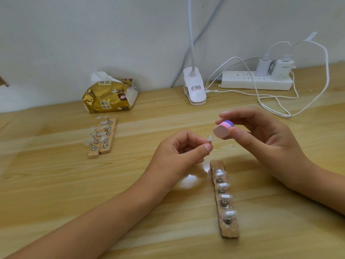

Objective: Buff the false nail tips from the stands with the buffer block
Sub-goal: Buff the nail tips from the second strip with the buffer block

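Observation:
My left hand (pixel 183 148) pinches a small clear false nail tip (pixel 266 138) on its holder between thumb and fingers, held up above the table. My right hand (pixel 261 131) grips the pink-and-purple buffer block (pixel 223 129) between thumb and fingertips, just to the right of the tip and a little apart from it. Below the hands lies a wooden stand (pixel 230 231) with several pearly nail tips (pixel 225 197) on metal holders. Two more wooden stands (pixel 101 136) with several clear tips lie side by side at the left.
A gold tissue pack (pixel 110 94) sits at the back left of the wooden table (pixel 74 184). A white clip lamp (pixel 194 88) stands at the back centre. A power strip (pixel 255 80) with chargers and white cables (pixel 276 107) lies at the back right.

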The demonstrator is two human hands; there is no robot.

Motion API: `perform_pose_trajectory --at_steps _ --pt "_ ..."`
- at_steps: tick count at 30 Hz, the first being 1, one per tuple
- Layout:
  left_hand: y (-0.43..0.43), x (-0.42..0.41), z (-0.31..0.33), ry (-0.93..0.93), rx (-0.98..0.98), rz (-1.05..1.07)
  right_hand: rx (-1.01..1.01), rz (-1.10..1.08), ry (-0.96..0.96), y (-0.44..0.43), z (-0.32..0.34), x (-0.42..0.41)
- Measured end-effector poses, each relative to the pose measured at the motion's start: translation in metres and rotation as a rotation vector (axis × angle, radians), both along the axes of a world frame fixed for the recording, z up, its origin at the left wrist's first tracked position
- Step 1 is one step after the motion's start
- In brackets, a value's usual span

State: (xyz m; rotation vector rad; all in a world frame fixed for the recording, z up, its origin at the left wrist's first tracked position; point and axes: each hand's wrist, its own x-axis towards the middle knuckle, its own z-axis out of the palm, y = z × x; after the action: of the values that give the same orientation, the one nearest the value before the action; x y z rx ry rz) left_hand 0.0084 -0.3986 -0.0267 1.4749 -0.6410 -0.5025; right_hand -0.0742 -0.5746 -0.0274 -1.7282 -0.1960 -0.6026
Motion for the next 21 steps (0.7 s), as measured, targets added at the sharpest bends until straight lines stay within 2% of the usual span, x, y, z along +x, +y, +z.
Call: perform_pose_trajectory --at_steps 4,8,12,15,17,21 --pt "0.0001 0.0008 0.0000 -0.025 0.045 0.018 -0.085 0.032 -0.034 -0.0010 0.0004 -0.0021" --pt "0.0002 0.0017 -0.0014 -0.048 0.079 0.046 -0.114 0.070 0.027 0.0023 -0.0001 0.0017" --pt "0.0000 -0.0006 -0.0009 -0.065 0.086 0.054 -0.154 0.066 -0.079 0.0015 -0.0009 -0.0011" --pt "-0.0007 -0.0001 -0.0016 -0.053 0.085 0.027 -0.222 0.093 -0.046 0.0012 -0.0044 0.0000" --pt "-0.0011 -0.0003 -0.0020 -0.027 0.069 -0.009 -0.199 0.098 -0.007 0.0011 -0.0041 0.0009" --pt "-0.0010 0.0001 -0.0017 -0.013 0.053 -0.016 -0.202 0.095 -0.054 0.0023 -0.0030 -0.0009"
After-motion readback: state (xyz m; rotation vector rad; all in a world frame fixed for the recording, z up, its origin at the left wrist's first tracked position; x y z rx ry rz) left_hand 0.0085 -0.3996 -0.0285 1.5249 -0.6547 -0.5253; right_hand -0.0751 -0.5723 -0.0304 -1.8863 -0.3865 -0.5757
